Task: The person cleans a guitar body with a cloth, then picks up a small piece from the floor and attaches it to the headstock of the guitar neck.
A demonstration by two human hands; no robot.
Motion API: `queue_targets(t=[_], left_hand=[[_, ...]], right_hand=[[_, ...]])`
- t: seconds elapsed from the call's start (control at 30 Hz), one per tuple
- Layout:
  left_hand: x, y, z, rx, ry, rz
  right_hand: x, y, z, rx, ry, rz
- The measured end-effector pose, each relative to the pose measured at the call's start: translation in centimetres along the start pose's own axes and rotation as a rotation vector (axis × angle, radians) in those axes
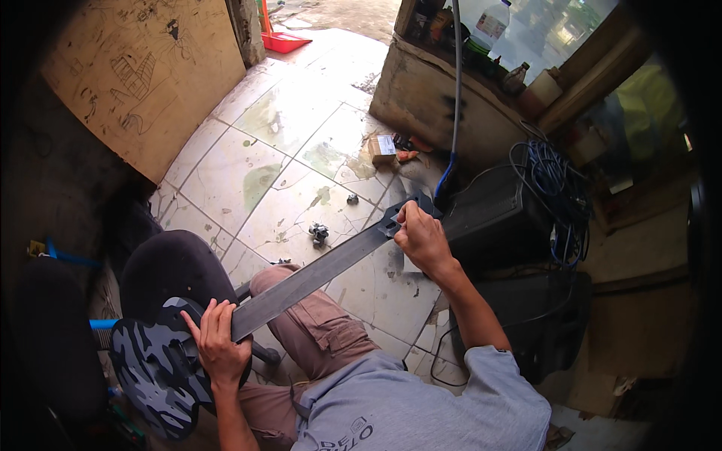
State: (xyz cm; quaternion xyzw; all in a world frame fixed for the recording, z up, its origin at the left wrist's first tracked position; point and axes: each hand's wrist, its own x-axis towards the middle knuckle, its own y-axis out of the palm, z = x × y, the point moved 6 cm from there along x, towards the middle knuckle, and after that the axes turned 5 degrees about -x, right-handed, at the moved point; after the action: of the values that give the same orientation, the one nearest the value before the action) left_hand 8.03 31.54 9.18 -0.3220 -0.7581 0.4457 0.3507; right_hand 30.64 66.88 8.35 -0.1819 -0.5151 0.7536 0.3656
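Note:
A guitar (150,376) with a grey camouflage body lies across my lap, its long dark neck (301,278) angled up to the right toward a black headstock (423,204). My left hand (224,342) grips the neck where it joins the body, fingers over its edge. At the headstock end, my right hand (420,240) has its fingers curled and pinched on something small that I cannot make out, pressed against that end.
Black seat cushion (169,267) at left, with a drawn-on board (131,90) beyond. Small metal parts (319,234) and a box (382,149) lie on the tiled floor (256,165). At right stand black equipment (492,218), coiled cables (545,169) and a window ledge with bottles (492,26).

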Motion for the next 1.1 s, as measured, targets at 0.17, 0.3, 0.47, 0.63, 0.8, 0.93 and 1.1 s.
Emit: queue_targets(t=[0.17,0.3,0.47,0.63,0.8,0.93,1.1], left_hand=[[0.0,-0.2,0.0,0.006,-0.003,-0.006],[0.1,-0.4,-0.1,0.003,-0.011,-0.004],[0.1,-0.4,-0.1,0.009,-0.013,-0.023],[0.1,-0.4,-0.1,0.01,-0.015,-0.022],[0.1,-0.3,0.0,0.008,-0.016,-0.021],[0.1,-0.3,-0.1,0.01,-0.013,-0.015],[0.1,-0.3,-0.1,0.005,-0.016,-0.013]], right_hand=[[-0.3,0.0,-0.1,0.044,0.041,-0.03],[-0.3,-0.5,-0.4,0.127,0.095,0.016],[-0.4,-0.5,-0.8,0.238,0.141,0.056],[-0.6,-0.5,-1.9,0.479,0.219,0.087],[-0.4,-2.4,-2.9,0.515,0.158,-0.013],[-0.7,-3.3,-2.3,0.239,0.056,-0.009],[-1.5,-2.3,-0.2,-0.026,-0.067,-0.06]])
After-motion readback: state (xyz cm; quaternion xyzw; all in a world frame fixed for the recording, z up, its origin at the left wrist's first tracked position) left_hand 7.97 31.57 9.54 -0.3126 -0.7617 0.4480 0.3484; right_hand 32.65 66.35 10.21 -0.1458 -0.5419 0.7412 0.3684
